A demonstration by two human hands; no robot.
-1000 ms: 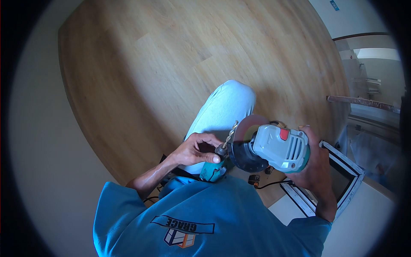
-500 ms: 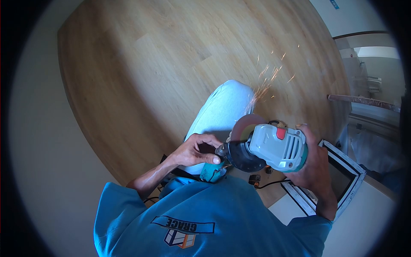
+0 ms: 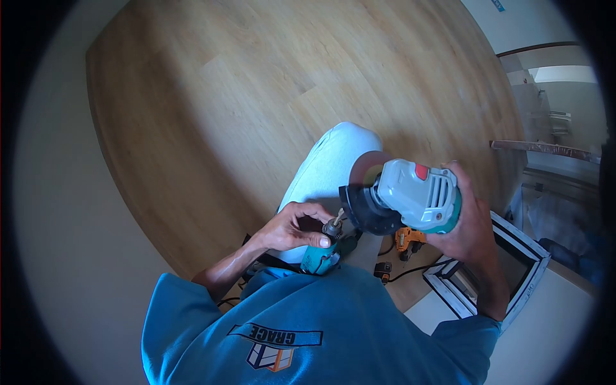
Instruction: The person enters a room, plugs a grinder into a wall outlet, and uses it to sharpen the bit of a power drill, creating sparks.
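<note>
The left hand (image 3: pixel 292 230) is wrapped around the teal drill (image 3: pixel 319 256), fingers curled close behind the chuck, so the drill bit (image 3: pixel 336 217) points up and away over the knee (image 3: pixel 343 151). For a clean grind, this hand should lock the drill against the thigh so the bit cannot twist or chatter when touched.

Just right of the bit, the angle grinder (image 3: pixel 410 196) is clasped firmly in the right hand (image 3: pixel 465 221), fingers closed over its grey and teal body. Its disc (image 3: pixel 366 176) hangs just above and beside the bit tip, apart from it. It looks wise to bring the disc down lightly, meeting only the tip at a steady angle, and to keep sparks heading away over the wooden floor (image 3: pixel 256 96).

Near the right lie an orange tool (image 3: pixel 408 239) and a white frame (image 3: pixel 513 256).
</note>
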